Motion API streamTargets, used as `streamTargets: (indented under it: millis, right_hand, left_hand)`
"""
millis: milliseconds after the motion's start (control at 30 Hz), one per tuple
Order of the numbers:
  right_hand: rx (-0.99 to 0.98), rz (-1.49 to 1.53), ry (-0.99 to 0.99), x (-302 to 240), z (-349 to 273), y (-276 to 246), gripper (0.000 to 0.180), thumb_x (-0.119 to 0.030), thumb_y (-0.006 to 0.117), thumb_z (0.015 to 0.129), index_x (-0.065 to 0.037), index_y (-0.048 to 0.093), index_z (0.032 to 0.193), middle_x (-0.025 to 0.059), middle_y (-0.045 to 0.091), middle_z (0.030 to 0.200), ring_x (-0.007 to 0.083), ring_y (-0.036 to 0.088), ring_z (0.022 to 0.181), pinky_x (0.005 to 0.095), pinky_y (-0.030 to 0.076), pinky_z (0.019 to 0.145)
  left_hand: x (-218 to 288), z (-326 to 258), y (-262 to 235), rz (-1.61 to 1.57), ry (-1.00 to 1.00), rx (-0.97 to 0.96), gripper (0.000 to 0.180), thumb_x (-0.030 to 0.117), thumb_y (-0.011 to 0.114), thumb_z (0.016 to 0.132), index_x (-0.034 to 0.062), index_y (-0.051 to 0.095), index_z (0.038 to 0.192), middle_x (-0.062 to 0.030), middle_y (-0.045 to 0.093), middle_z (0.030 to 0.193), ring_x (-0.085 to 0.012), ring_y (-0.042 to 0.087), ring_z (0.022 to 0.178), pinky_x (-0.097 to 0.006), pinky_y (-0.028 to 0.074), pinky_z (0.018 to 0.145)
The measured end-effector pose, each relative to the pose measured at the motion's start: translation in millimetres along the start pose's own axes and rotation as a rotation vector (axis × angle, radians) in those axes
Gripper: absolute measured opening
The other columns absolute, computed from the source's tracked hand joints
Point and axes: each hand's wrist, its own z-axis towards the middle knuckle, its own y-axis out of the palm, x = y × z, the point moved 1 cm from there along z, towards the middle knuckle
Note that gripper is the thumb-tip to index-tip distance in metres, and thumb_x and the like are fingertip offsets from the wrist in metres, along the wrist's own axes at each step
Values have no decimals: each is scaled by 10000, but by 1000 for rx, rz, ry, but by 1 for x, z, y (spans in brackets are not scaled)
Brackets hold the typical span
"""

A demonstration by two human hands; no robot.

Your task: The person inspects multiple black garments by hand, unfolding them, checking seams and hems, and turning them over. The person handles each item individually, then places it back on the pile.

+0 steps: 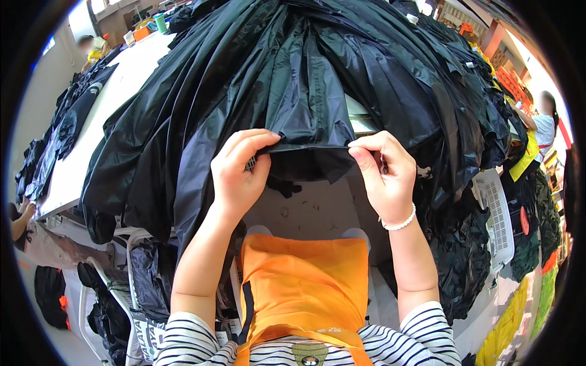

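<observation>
A length of black, shiny garment fabric hangs toward me over the table's near edge, its hem stretched level between my hands. My left hand pinches the hem's left end between thumb and fingers. At the right end, my right hand, with a white beaded bracelet at the wrist, pinches the same edge. Below the hem the dark inside of the fabric shows. More black garments fan out in long folds on both sides of the held piece.
On the left runs a white table with black clothes along it. White plastic baskets and black garments stand low at both sides. One person works at far right, another at far left; someone's hand shows at the left edge.
</observation>
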Motion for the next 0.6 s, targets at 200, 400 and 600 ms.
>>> streamTargets:
  millis: [200,400,600]
  right_hand:
    - [-1,114,249,8,7,-18,62,-44,678,870,2,649,839,-60,545,692,3,384,592,174,319,524]
    - [-62,321,573,10,23,-17,151,-127,673,895,5,650,826,-78,548,693,-5,427,619,167,349,568]
    - [-107,345,635,9,31,-21,90,-79,684,870,2,653,848,-41,578,740,27,471,603,186,383,558]
  left_hand:
    - [-7,8,7,-345,-323,-214,60,6,627,869,-14,657,916,-19,632,787,-84,577,747,-216,451,682]
    - [5,31,12,-371,-358,-383,131,116,652,862,4,674,924,-3,590,784,-84,525,783,-226,407,735]
    - [1,45,24,-622,-421,-479,191,163,647,892,-25,663,862,4,568,841,-78,515,825,-233,392,783]
